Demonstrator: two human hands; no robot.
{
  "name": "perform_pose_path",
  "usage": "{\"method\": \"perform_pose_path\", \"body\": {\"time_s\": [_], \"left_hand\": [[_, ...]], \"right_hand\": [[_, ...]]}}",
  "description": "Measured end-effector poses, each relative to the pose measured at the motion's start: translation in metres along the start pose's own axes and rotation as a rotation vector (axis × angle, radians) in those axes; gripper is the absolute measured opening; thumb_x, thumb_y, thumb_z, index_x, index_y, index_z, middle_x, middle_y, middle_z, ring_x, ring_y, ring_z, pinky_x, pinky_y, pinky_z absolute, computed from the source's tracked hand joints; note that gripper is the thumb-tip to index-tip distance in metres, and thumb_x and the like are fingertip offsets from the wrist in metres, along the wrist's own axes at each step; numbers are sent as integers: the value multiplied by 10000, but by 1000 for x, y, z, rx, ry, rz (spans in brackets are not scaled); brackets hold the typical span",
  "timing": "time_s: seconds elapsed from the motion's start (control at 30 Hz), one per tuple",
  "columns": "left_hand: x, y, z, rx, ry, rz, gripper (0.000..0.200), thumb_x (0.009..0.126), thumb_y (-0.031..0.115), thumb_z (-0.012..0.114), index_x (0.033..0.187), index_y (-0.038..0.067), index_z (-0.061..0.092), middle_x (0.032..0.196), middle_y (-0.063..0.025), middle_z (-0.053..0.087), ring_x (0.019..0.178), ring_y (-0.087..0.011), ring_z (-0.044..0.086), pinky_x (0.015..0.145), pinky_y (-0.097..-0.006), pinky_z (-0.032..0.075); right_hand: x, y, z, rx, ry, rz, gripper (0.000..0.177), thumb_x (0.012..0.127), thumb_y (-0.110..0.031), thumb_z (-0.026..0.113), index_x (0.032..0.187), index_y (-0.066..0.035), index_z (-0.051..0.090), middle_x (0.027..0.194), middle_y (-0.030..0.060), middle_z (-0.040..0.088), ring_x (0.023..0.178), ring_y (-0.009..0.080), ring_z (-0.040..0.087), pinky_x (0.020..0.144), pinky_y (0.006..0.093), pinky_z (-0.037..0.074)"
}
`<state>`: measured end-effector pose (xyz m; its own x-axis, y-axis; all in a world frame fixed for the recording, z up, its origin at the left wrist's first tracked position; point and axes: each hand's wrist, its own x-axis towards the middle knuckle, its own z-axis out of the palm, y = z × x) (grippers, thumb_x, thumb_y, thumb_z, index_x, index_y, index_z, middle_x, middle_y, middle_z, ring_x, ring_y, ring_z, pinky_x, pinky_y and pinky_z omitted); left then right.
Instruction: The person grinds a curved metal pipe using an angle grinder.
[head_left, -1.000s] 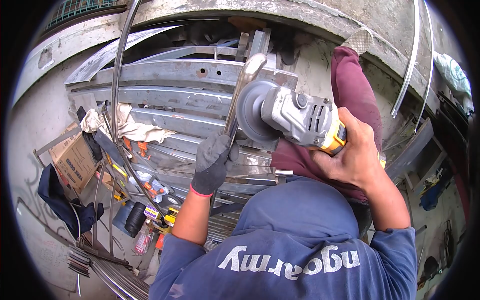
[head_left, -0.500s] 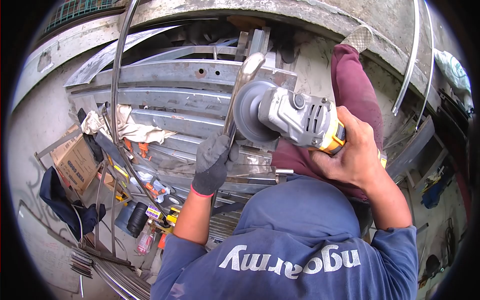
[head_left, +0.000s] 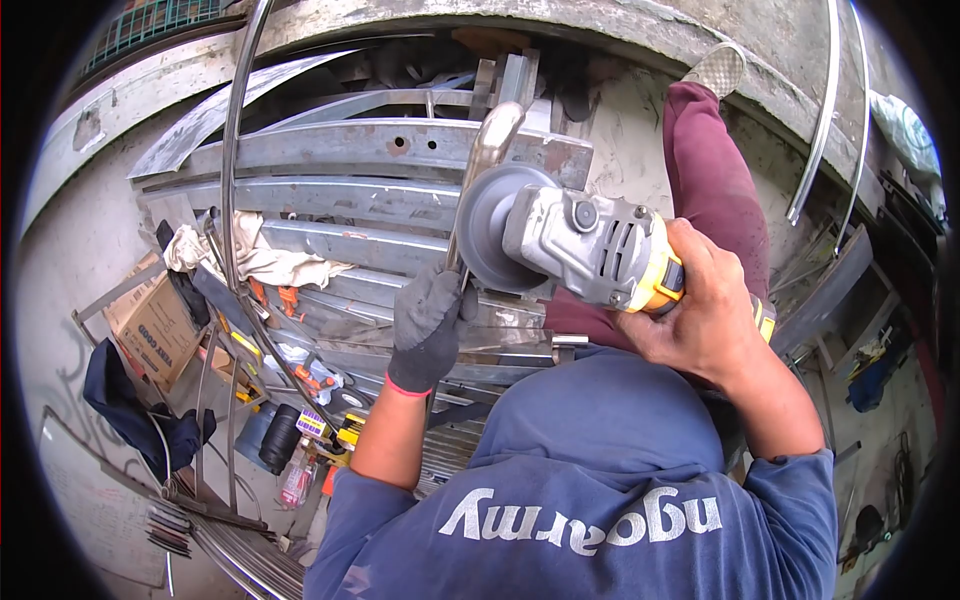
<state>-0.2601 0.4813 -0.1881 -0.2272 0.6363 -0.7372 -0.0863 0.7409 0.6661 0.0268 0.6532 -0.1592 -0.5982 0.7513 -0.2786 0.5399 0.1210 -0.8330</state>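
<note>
pipe (head_left: 487,150): lower part hidden — inside left hand (head_left: 428,325)
grinder (head_left: 590,245): rear grip covered by right hand (head_left: 705,315)
bottles (head_left: 295,480): labels too small

Gloved left hand (head_left: 428,322) is fisted, forearm raised; bare right hand (head_left: 705,305) grips, elbow bent.

Stacked steel beams (head_left: 330,145), curved concrete wall (head_left: 620,28), cardboard box (head_left: 155,335) on cluttered floor (head_left: 65,255); daylight

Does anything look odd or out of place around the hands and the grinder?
One thing stands out: the left hand wears a dark glove and grips the metal bar, but the right hand, holding the angle grinder with its disc at that bar, is bare.
</note>
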Motion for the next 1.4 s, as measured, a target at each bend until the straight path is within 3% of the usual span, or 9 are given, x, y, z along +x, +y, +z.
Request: {"method": "perform_pose_path", "body": {"time_s": [0.2, 0.8, 1.0, 1.1, 1.2, 1.3, 1.4], "left_hand": [[1, 3, 3, 36, 3, 79, 392, 1156, 397, 564, 1221, 35, 701, 752, 11, 612, 564, -42, 482, 515, -214, 339], [-1, 7, 12, 157, 99, 66, 379, 1160, 401, 545, 1074, 64, 695, 739, 16, 615, 559, -48, 483, 516, -237, 357], [-1, 7, 15, 349, 116, 281, 310, 1178, 295, 544, 1095, 41, 702, 739, 9, 616, 575, -50, 516, 522, -241, 395], [3, -11, 7, 658, 129, 572, 310, 1187, 279, 529, 1092, 38, 700, 747, 7, 624, 578, -53, 527, 527, -244, 408], [-2, -2, 15, 435, 141, 366, 306, 1183, 285, 545, 1084, 41, 700, 748, 3, 628, 575, -64, 534, 529, -255, 412], [1, 1, 17, 628, 167, 540, 302, 1180, 285, 557, 1077, 39, 698, 740, -3, 631, 571, -79, 547, 534, -267, 420], [-5, 5, 19, 437, 168, 294, 312, 1182, 289, 545, 1071, 40, 697, 734, -7, 633, 568, -90, 557, 535, -279, 430]], "right_hand": [[0, -3, 1, -20, 12, -1, 554, 720, -115, 904, 1191, 9, 639, 978, 233, 734, 863, 462, 760, 763, 495, 620], [0, -4, 0, -10, 4, 2, 546, 731, -123, 907, 1193, 5, 644, 967, 228, 731, 864, 458, 758, 761, 488, 619], [-2, -3, 3, -11, 6, -12, 562, 732, -130, 913, 1208, 2, 646, 989, 230, 732, 878, 453, 762, 772, 491, 624], [-3, -3, 1, -21, -4, 14, 569, 732, -132, 915, 1216, 2, 648, 1004, 230, 733, 888, 455, 763, 777, 491, 625], [-3, -2, 4, -9, 3, 2, 578, 725, -131, 918, 1219, 3, 648, 1011, 230, 734, 890, 457, 762, 780, 490, 626], [-3, -3, 4, -23, 19, -9, 587, 719, -134, 924, 1219, 3, 649, 1012, 230, 734, 889, 457, 762, 778, 489, 626], [-3, -4, 3, -34, 11, 13, 594, 717, -145, 933, 1219, 2, 650, 1013, 231, 735, 887, 455, 762, 775, 488, 626]]}}
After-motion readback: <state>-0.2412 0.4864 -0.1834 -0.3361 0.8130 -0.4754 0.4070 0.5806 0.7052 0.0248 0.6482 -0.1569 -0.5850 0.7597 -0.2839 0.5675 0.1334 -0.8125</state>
